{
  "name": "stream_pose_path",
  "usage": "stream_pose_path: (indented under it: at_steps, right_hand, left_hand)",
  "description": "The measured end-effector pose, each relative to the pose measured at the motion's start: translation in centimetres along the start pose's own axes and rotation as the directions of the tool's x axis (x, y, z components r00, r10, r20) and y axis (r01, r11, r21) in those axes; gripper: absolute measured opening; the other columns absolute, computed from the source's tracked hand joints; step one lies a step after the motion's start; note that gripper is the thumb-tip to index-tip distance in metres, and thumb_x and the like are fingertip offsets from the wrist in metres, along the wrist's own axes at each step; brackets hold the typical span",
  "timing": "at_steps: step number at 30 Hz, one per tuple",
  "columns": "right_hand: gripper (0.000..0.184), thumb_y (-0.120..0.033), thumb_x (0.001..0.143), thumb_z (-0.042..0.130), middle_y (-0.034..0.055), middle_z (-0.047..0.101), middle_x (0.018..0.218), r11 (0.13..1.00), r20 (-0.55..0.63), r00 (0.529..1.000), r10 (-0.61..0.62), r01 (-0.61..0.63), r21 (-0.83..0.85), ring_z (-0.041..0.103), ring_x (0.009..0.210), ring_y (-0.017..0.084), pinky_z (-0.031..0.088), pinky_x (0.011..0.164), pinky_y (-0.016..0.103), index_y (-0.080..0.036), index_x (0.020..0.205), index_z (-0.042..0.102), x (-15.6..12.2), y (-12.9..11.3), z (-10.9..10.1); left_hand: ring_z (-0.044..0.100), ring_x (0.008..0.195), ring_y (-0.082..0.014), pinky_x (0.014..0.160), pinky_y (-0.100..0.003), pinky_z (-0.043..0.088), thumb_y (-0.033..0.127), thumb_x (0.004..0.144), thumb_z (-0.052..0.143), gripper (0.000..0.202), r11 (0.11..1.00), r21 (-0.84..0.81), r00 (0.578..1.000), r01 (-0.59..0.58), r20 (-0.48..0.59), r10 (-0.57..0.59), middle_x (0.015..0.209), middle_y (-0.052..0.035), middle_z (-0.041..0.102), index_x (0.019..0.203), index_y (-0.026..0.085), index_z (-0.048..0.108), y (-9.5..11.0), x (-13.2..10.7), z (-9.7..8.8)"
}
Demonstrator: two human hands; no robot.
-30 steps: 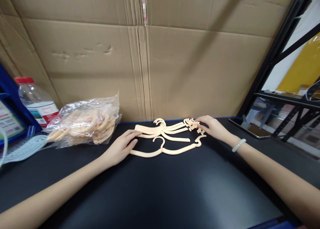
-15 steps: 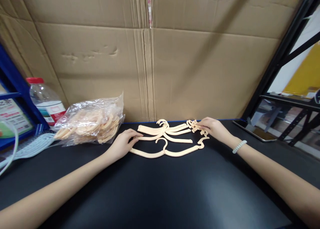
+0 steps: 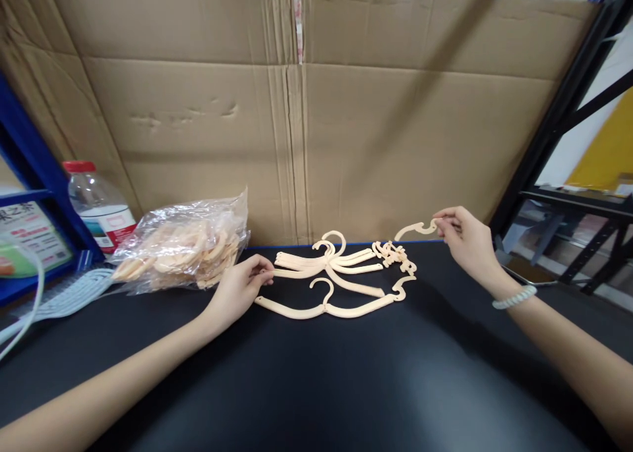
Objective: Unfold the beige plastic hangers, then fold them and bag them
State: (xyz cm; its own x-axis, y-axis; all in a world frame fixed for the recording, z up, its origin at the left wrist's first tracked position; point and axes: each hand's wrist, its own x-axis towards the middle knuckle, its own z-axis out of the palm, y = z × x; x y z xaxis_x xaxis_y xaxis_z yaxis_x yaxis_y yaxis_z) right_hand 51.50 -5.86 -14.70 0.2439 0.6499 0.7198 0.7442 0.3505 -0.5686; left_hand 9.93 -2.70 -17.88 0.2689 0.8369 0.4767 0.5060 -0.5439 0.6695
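Note:
Pinched by its left end, a cream hanger (image 3: 297,274) is in my left hand (image 3: 248,282), its hook raised above the other hangers. Behind it lies a stack of similar hangers (image 3: 297,261). In front, one hanger (image 3: 353,310) rests flat with a small hooked piece (image 3: 406,284) at its right end. My right hand (image 3: 462,238) is closed on a small curved, hooked piece (image 3: 415,228) and holds it up to the right of the stack. Below that piece sits a small pile of similar hooked pieces (image 3: 393,252).
A clear plastic bag (image 3: 182,244) of cream parts lies at the left. Beyond it stand a bottle with a red cap (image 3: 101,208) and a pale blue brush (image 3: 82,294). Cardboard (image 3: 420,122) walls off the back of the black table (image 3: 316,386); a black metal frame (image 3: 558,126) rises at the right.
My right hand has moved right and up from the pile, carrying one hooked piece. My left hand has lifted and tilted its hanger slightly.

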Motion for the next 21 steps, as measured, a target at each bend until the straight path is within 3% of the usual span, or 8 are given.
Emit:
stream_pose_path:
  at_steps: [3,7,11,16,21]
  right_hand:
    - [0.032,-0.051,0.080,0.062,0.0037,0.062,0.066,0.962,0.099,0.987,0.126,-0.146,0.229,0.059,0.055,0.016,0.047,0.047,0.028,-0.020,0.088,0.057,-0.4,-1.5,0.3]
    - [0.039,-0.051,0.071,0.073,0.0073,0.069,0.074,0.865,0.244,0.946,0.215,-0.301,0.401,0.065,0.063,0.018,0.054,0.055,0.030,-0.018,0.087,0.061,-1.3,-3.4,1.0]
    - [0.038,-0.051,0.071,0.074,0.0082,0.070,0.075,0.793,0.299,0.912,0.280,-0.395,0.463,0.066,0.066,0.018,0.056,0.060,0.030,-0.016,0.083,0.064,-2.3,-4.4,1.7]
    - [0.033,-0.045,0.070,0.077,0.0051,0.066,0.071,0.752,0.363,0.884,0.294,-0.448,0.483,0.060,0.061,0.015,0.051,0.056,0.029,-0.017,0.077,0.060,-3.2,-3.9,2.7]
    - [0.024,-0.032,0.076,0.070,0.0034,0.064,0.078,0.583,0.531,0.785,0.319,-0.604,0.544,0.061,0.069,0.016,0.052,0.060,0.030,-0.021,0.095,0.060,-3.9,-3.0,3.4]
  left_hand:
    - [0.070,0.063,-0.0209,0.062,-0.033,0.055,0.033,0.080,0.058,0.014,0.995,-0.097,0.998,0.032,-0.047,-0.036,0.064,-0.0007,0.066,0.075,0.021,0.053,0.4,-0.5,0.2]
    - [0.071,0.067,-0.0212,0.064,-0.034,0.057,0.035,0.080,0.059,0.018,0.977,-0.206,0.993,0.058,-0.093,-0.078,0.071,-0.0049,0.071,0.073,0.021,0.050,0.7,-1.1,0.7]
    - [0.071,0.067,-0.0212,0.062,-0.034,0.056,0.034,0.077,0.061,0.021,0.957,-0.278,0.992,0.088,-0.063,-0.110,0.075,-0.0072,0.073,0.071,0.020,0.047,1.0,-1.6,1.0]
    - [0.068,0.065,-0.0186,0.061,-0.031,0.055,0.031,0.075,0.063,0.020,0.928,-0.354,0.991,0.120,-0.014,-0.133,0.073,-0.0050,0.073,0.070,0.020,0.047,1.6,-1.8,1.1]
    - [0.067,0.065,-0.0184,0.061,-0.031,0.053,0.031,0.074,0.064,0.020,0.921,-0.368,0.990,0.132,-0.007,-0.144,0.072,-0.0038,0.072,0.069,0.021,0.047,1.8,-1.8,1.1]
